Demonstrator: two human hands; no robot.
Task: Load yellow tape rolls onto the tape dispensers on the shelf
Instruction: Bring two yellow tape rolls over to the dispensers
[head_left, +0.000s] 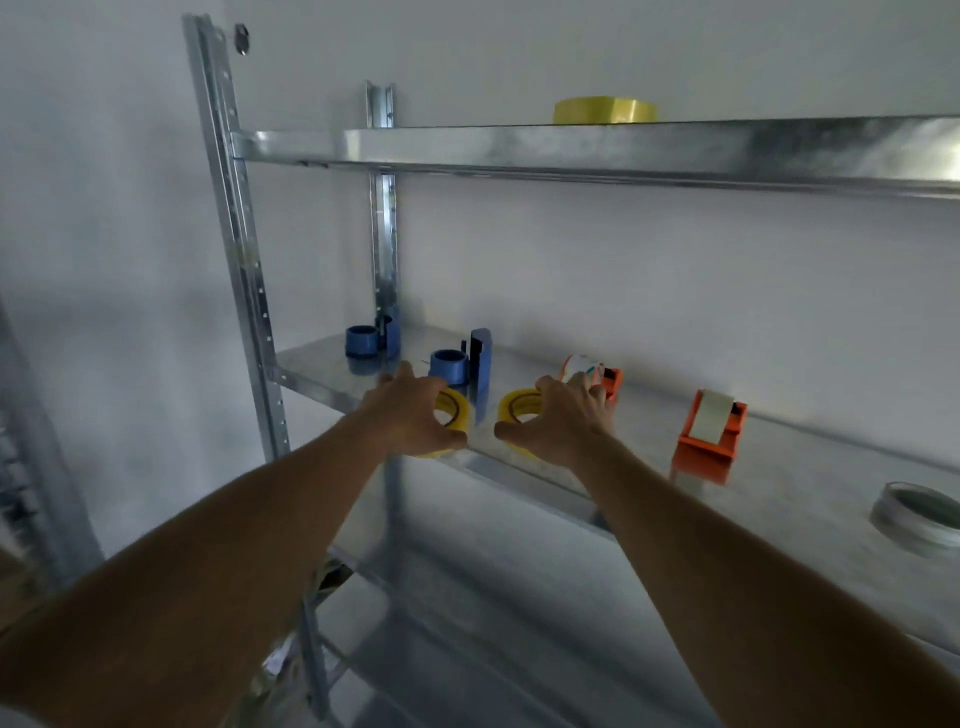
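left fingers (441, 434): curled round the left roll (453, 410), thumb low in front, other fingers over the top. Closed on it.
right fingers (511, 431): same grip, mirrored, on the right roll (519, 406); thumb at the near edge, fingers over the far side. Closed on it.
left hand (410, 415): palm down over its roll, arm stretched out from bottom left.
right hand (563, 423): palm down, arm from bottom right. Hands close, not touching.
rolls: both yellow, at the front edge of the middle shelf (779, 467). Resting on it or just above it, can't tell. Cores open and facing up toward the camera, probably so each can drop onto a hub.
blue dispensers: near one (462, 371) just behind the left hand, hub bare; far one (371, 338) back by the rear post (383, 208), hub also bare. Likely targets, one roll per hand.
orange dispensers: one (608, 379) partly hidden behind the right hand, seems to carry a pale roll; other (711, 436) further right, already has pale tape.
spare roll (605, 110): yellow, flat on the top shelf (623, 145), well away from both hands.
grey ring (917, 512): far right on the middle shelf, unclear what it is.
step: neither roll mounted; loading not yet begun, my read.
risk: reach is long, frame blurred, hub alignment needs care.
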